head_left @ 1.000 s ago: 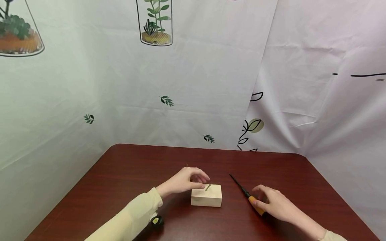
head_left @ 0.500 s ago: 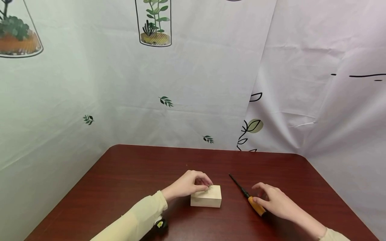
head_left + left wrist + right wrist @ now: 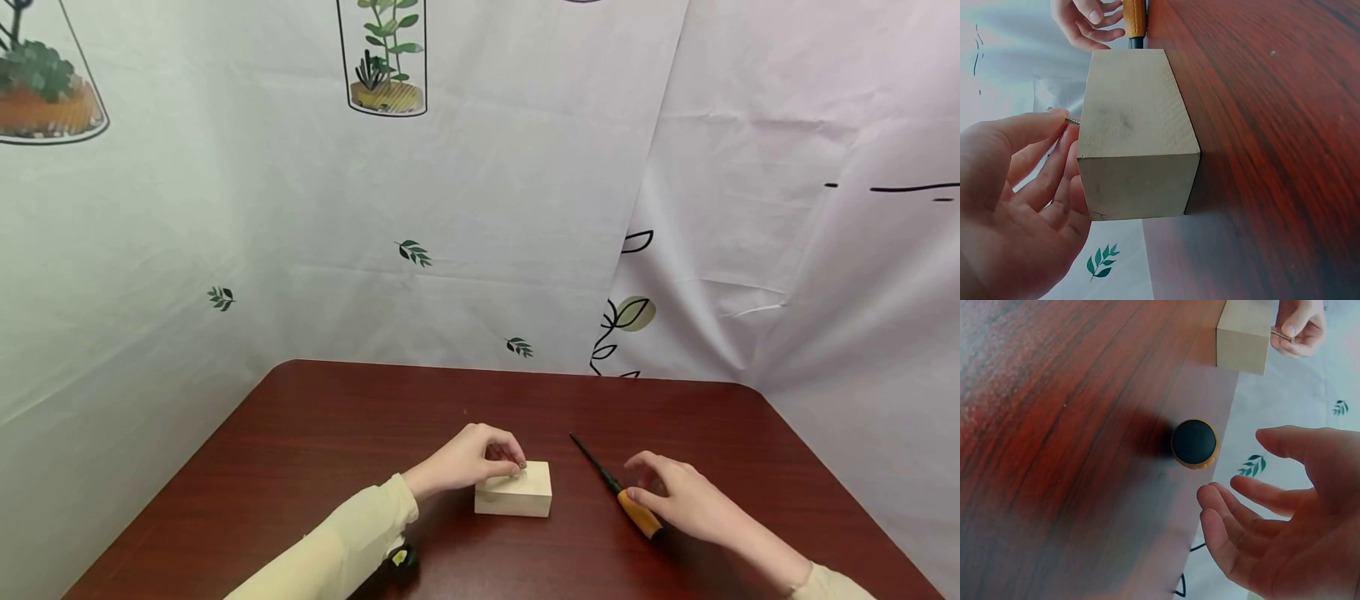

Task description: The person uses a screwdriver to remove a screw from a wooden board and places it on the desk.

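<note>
A pale wooden block (image 3: 513,498) lies on the table in front of me. My left hand (image 3: 474,458) is at its top face, thumb and fingertips pinching a small screw (image 3: 1283,337) that stands up from the wood. In the left wrist view the threaded shank of the screw (image 3: 1072,121) shows between fingertips and block; how deep its tip sits is hidden. My right hand (image 3: 686,497) hovers with relaxed fingers beside a screwdriver (image 3: 639,512), which has an orange handle with a black end and a dark shaft. That hand holds nothing.
The dark red-brown table (image 3: 360,400) has rounded far corners and meets a white printed cloth (image 3: 465,208) behind. A black wrist device (image 3: 402,560) sits under the left sleeve. The screwdriver's shaft points away, to the right of the block.
My left hand has come down and right onto the screw and now pinches it; a second ago its fingers were apart from it. The right hand has barely moved, and the screwdriver lies still.
</note>
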`<state>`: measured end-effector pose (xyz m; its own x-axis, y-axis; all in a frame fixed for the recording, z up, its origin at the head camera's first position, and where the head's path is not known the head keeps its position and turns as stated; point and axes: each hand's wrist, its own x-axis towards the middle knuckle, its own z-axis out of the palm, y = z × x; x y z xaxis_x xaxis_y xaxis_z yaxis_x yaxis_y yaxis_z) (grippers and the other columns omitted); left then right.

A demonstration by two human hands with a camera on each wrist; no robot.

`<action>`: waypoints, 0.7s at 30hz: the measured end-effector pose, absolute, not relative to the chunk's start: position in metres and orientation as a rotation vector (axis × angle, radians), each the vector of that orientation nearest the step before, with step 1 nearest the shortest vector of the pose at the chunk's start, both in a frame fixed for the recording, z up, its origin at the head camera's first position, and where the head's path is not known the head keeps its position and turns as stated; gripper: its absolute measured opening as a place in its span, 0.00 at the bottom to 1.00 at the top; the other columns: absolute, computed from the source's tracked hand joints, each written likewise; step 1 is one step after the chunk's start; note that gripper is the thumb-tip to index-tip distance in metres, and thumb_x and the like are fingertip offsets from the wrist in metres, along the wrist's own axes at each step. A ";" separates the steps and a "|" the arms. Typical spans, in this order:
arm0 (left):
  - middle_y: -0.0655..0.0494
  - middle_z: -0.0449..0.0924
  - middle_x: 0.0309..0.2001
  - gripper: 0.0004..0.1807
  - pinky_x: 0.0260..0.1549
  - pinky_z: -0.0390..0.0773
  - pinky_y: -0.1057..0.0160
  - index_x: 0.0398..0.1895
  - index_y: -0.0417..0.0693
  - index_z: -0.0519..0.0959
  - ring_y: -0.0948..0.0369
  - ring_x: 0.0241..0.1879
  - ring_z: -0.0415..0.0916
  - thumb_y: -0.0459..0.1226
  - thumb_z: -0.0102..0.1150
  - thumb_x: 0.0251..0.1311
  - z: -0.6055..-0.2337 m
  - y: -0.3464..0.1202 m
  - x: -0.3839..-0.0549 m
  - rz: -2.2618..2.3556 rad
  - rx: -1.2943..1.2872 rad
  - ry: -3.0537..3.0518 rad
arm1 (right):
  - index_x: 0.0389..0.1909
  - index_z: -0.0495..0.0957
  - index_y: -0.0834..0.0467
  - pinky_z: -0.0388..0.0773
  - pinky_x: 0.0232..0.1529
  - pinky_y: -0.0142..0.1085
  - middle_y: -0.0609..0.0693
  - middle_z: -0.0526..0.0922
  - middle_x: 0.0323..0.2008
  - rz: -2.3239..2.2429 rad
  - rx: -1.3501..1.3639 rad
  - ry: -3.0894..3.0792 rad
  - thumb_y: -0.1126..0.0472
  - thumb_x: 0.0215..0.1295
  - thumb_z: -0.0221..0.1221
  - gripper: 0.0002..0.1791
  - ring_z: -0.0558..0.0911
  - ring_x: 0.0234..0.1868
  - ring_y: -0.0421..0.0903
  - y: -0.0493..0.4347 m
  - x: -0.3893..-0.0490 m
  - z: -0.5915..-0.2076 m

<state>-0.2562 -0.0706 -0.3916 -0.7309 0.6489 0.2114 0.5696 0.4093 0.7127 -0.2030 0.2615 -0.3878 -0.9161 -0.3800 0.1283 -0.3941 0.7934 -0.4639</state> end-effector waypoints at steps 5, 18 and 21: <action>0.58 0.88 0.32 0.01 0.31 0.72 0.73 0.33 0.50 0.86 0.72 0.27 0.74 0.36 0.69 0.58 -0.391 -0.071 -0.255 1.233 1.066 2.572 | 0.50 0.78 0.55 0.68 0.28 0.28 0.39 0.79 0.29 0.764 0.637 -2.945 0.49 0.66 0.62 0.17 0.71 0.26 0.27 0.262 -0.202 -0.386; 0.56 0.88 0.33 0.02 0.36 0.74 0.70 0.35 0.49 0.86 0.71 0.32 0.77 0.35 0.65 0.61 -0.389 -0.077 -0.256 1.299 1.055 2.554 | 0.50 0.78 0.55 0.69 0.28 0.28 0.38 0.79 0.27 0.780 0.644 -2.945 0.51 0.66 0.62 0.17 0.73 0.26 0.29 0.261 -0.202 -0.380; 0.57 0.88 0.34 0.03 0.37 0.74 0.71 0.36 0.50 0.86 0.72 0.33 0.77 0.35 0.64 0.62 -0.388 -0.079 -0.255 1.304 1.047 2.561 | 0.49 0.78 0.55 0.70 0.28 0.28 0.37 0.80 0.26 0.786 0.652 -2.938 0.51 0.66 0.62 0.16 0.74 0.27 0.28 0.260 -0.203 -0.379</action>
<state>-0.2551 -0.0788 -0.3878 -0.7625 0.6077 0.2221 0.5372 0.4031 0.7409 -0.2026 0.2603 -0.3791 -0.9117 -0.3879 0.1354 -0.4037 0.7846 -0.4705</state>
